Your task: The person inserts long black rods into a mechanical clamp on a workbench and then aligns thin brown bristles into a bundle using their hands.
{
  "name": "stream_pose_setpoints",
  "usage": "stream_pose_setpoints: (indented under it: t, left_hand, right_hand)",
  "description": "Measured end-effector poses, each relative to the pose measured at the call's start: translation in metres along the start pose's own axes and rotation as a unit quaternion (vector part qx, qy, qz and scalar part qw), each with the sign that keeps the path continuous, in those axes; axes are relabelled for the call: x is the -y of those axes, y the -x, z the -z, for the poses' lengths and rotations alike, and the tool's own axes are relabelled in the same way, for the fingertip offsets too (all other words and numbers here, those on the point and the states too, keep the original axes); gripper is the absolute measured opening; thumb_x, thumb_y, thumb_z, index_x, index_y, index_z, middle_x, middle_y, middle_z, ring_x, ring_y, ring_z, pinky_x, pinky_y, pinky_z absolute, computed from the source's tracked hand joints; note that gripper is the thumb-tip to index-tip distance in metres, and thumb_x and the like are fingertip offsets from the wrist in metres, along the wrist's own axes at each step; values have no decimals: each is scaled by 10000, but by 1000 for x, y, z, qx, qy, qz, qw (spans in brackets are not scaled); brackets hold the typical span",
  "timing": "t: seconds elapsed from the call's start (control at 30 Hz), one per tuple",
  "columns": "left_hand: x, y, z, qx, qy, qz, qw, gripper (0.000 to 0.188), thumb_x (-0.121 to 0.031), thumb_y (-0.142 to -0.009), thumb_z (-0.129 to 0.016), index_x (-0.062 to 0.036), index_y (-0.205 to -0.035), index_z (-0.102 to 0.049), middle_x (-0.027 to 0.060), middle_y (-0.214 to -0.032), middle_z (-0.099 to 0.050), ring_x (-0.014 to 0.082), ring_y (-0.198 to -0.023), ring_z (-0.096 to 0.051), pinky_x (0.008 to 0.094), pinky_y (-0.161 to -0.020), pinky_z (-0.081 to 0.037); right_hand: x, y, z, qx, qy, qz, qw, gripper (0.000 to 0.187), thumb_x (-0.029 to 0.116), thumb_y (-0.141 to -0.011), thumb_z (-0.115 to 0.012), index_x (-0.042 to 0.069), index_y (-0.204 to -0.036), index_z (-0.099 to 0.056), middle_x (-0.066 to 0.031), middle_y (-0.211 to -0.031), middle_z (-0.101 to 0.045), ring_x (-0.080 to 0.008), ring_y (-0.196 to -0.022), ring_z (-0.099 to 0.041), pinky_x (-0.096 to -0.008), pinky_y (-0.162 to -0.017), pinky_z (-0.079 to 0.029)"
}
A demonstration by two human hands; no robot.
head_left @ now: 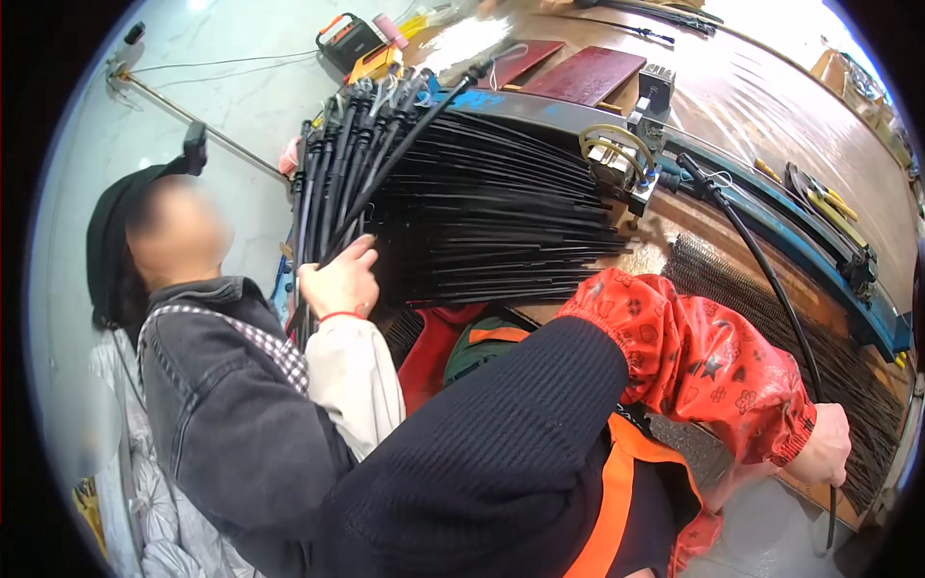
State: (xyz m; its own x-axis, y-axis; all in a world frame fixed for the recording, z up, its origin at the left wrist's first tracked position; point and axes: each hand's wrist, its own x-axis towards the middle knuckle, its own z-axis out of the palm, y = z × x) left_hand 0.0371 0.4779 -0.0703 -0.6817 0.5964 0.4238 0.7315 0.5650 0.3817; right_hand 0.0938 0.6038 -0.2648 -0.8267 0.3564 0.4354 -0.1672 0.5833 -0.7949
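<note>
My right hand [827, 445], in a red patterned sleeve cover, is closed around a long thin black rod [771, 284]. The rod runs from near the small machine at the bench middle down past my fist at the lower right. My left hand is out of view. A co-worker at the left, in a dark denim jacket and white sleeve cover, has a hand [339, 279] on a bundle of black rods [332, 178] with thicker ends pointing up. A big flat stack of the same black rods [501, 217] lies on the bench beside that bundle.
A blue metal rail [771, 226] crosses the brown bench. A small machine with a yellowish tube loop [617, 154] sits on it. Dark red boards [588, 72], yellow-handled tools [829, 202], an orange and black case [347, 39] and another pile of dark rods [848, 371] lie around.
</note>
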Motion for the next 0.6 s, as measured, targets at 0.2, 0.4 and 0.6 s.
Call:
stream_pose_setpoints:
  t: [0.2, 0.4, 0.6]
  left_hand:
    - [6, -1, -24, 3, -35, -11, 999, 148, -281, -690, -672, -336, -810, -740, -13, -723, -683, 242, -724, -690, 413, -536, -504]
    - [7, 0, -30, 22, -7, -10, 1000, 171, -303, -720, -665, -353, -861, -750, -22, -745, -695, 236, -759, -702, 417, -565, -526]
    - [15, 2, -57, 32, -9, -17, 999, 172, -324, -758, -644, -347, -893, -747, -23, -773, -708, 243, -778, -706, 421, -592, -533]
  right_hand:
    - [-2, -3, -5, 0, 7, 6, 1000, 276, 179, -1029, -486, -19, -1157, -629, -136, -1092, -660, -250, -1017, -609, -363, -906, -485]
    - [-8, -5, -3, 3, 11, 15, 1000, 281, 177, -1025, -486, -20, -1160, -634, -144, -1105, -665, -258, -1036, -613, -370, -913, -486]
    - [-16, -4, -7, 2, 12, 22, 1000, 287, 175, -1020, -486, -21, -1163, -639, -151, -1118, -669, -265, -1056, -616, -377, -920, -488]
